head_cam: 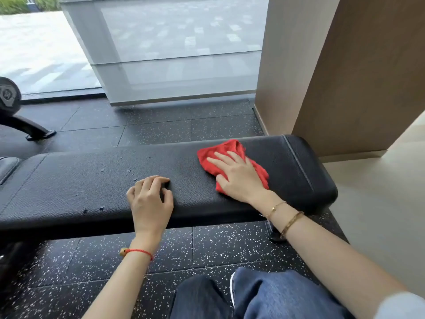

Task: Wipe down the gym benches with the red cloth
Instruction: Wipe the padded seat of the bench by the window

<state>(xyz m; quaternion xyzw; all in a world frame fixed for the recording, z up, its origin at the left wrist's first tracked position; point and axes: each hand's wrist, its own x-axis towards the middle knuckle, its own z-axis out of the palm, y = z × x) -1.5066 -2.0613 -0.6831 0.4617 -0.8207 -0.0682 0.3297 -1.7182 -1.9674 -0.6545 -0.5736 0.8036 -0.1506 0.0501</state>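
Observation:
A black padded gym bench [92, 180] runs across the view from left to right. A crumpled red cloth [226, 149] lies on its right part. My right hand [239, 178] is pressed flat on the cloth with fingers spread, covering its near half. My left hand [150, 200] rests on the bench's near edge, fingers curled, with nothing in it. Small water drops and scuffs dot the pad left of my left hand.
A brown wall pillar [345, 77] stands right behind the bench's right end. A dumbbell rack foot [34, 131] sits on the speckled rubber floor at far left. A window with a blind [172, 54] is behind. My jeans-clad knees [253, 295] are below.

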